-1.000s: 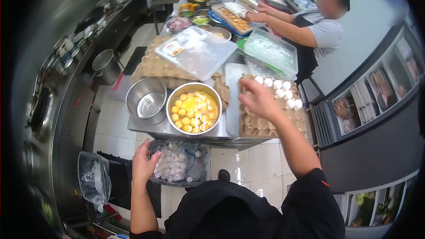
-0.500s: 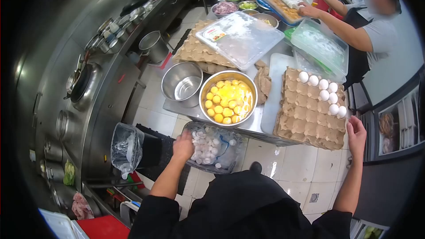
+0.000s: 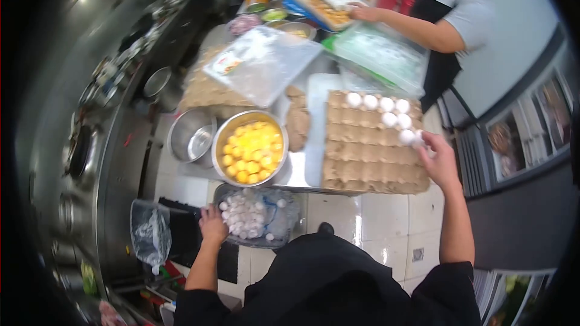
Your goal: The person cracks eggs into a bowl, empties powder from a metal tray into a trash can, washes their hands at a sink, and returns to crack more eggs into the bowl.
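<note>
My right hand (image 3: 442, 160) is at the right edge of a cardboard egg tray (image 3: 374, 160), its thumb and fingers around a white egg (image 3: 417, 138). That egg is still in the tray, beside several other white eggs (image 3: 386, 104) in the upper right cups. My left hand (image 3: 213, 227) hangs low, fingers apart and holding nothing, beside a lined bin (image 3: 294, 214) of broken eggshells (image 3: 244, 214). Above the bin, a steel bowl (image 3: 281, 166) full of yolks (image 3: 251, 151) stands at the counter's edge.
An empty steel pot (image 3: 192, 136) is left of the bowl. Behind are stacked egg trays (image 3: 205, 87), a floury plastic lid (image 3: 263, 63) and a clear container (image 3: 380, 54). A co-worker (image 3: 441, 24) handles a food tray (image 3: 326, 9) at the far right. A bag-lined bin (image 3: 150, 235) stands lower left.
My right hand has moved up and left from beside the tray onto an egg. My left hand stays by the shell bin. The whole view has shifted, with the counter now further left.
</note>
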Motion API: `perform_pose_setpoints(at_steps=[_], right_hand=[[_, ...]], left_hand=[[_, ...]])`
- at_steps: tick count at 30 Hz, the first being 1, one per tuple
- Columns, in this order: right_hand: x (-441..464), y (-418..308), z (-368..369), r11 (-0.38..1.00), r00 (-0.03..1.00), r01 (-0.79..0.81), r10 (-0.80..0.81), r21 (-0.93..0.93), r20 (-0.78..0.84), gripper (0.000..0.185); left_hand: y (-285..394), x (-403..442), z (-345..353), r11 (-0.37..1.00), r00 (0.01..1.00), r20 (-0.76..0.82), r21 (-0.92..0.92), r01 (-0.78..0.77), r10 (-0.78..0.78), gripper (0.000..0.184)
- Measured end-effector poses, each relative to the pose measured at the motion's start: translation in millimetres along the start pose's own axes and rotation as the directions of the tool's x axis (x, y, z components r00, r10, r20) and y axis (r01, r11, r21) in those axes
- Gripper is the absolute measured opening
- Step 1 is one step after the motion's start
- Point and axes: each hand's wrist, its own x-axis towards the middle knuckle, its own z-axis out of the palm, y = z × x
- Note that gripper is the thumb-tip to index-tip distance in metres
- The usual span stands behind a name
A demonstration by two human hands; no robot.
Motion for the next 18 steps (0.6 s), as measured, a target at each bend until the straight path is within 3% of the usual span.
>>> perform_pose_setpoints(at_steps=[1, 2, 4, 6, 7, 9, 11, 14, 16, 18], right_hand=[[-3, 3, 1, 1.0, 1.0, 0.001, -0.001, 0.009, -0.006, 0.04], [-8, 10, 3, 1.0, 1.0, -0.012, 0.012, 0.013, 0.018, 0.05], [-9, 13, 1, 0.998, 0.995, -0.004, 0.011, -0.066, 0.098, 0.056], [-10, 17, 4, 0.976, 0.997, 0.061, -0.05, -0.209, 0.056, 0.056], [-10, 19, 5, 0.957, 0.996, 0.09, -0.082, -0.276, 0.04, 0.056], [-2, 23, 7, 0.951, 0.996, 0.075, -0.056, -0.301, 0.071, 0.058], [6, 31, 9, 0.949, 0.99, 0.09, -0.052, -0.303, 0.13, 0.058], [20, 43, 13, 0.948, 0.973, 0.132, -0.068, -0.288, 0.223, 0.053], [27, 50, 12, 0.947, 0.969, 0.124, -0.051, -0.297, 0.241, 0.048], [36, 47, 6, 0.963, 0.961, 0.094, -0.022, -0.252, 0.276, 0.04]], left_hand=[[8, -8, -12, 1.0, 1.0, 0.027, -0.003, -0.002, 0.002, 0.077], [10, -10, -13, 0.995, 0.995, -0.049, 0.046, -0.088, 0.091, 0.078], [59, -28, -84, 0.99, 0.971, 0.237, -0.118, 0.072, -0.043, 0.07], [85, -42, -109, 0.973, 0.974, 0.117, -0.149, -0.175, 0.193, 0.06], [104, -51, -128, 0.917, 0.934, 0.099, -0.251, -0.311, 0.344, 0.05], [157, -70, -177, 0.7, 0.78, -0.146, -0.363, -0.615, 0.609, 0.043], [217, -65, -217, 0.522, 0.57, -0.417, -0.235, -0.82, 0.708, 0.038], [310, -5, -250, 0.477, 0.457, -0.524, -0.107, -0.873, 0.719, 0.038], [363, 48, -257, 0.468, 0.327, -0.695, 0.015, -0.884, 0.641, 0.042], [390, 82, -268, 0.586, 0.446, -0.525, 0.13, -0.8, 0.725, 0.04]])
